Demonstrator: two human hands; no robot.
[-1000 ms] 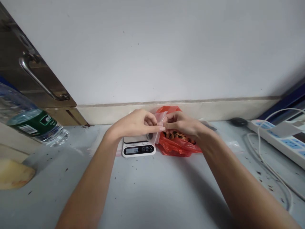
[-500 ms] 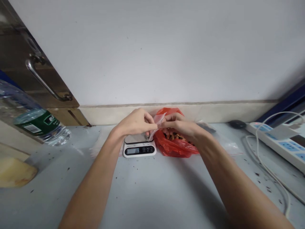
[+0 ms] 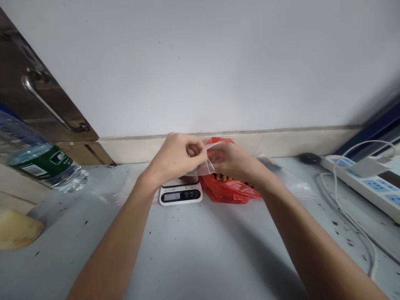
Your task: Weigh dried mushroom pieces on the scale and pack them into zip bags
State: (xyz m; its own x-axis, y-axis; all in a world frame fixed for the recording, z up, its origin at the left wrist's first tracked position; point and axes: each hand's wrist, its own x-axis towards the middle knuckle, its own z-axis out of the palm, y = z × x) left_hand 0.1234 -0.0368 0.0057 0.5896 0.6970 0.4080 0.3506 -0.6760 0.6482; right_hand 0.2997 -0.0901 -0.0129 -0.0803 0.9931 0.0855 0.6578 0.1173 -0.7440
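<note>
My left hand [image 3: 184,155] pinches the edge of a small clear plastic bag [image 3: 206,166] between thumb and fingers. My right hand [image 3: 236,160] is closed at the other side of the bag's mouth, with some fingers seen through the film; whether they also hold something inside is hidden. Below the left hand stands a white kitchen scale [image 3: 181,196], its display lit with a small number, its plate partly covered by the hand and bag. Under the right hand lies an open red plastic bag [image 3: 229,191] with brown dried pieces [image 3: 221,177] in it.
Flat clear bags [image 3: 129,185] lie left of the scale, and more clear plastic [image 3: 295,187] lies to the right. A water bottle [image 3: 46,162] and a yellowish piece [image 3: 18,229] are at left. At right are a power strip [image 3: 368,183], white cable [image 3: 336,187] and black mouse [image 3: 309,158].
The clear bag's mouth has been spread wider between my hands, and my right fingers now show behind its film. The scale's display has gone from zero to a higher number.
</note>
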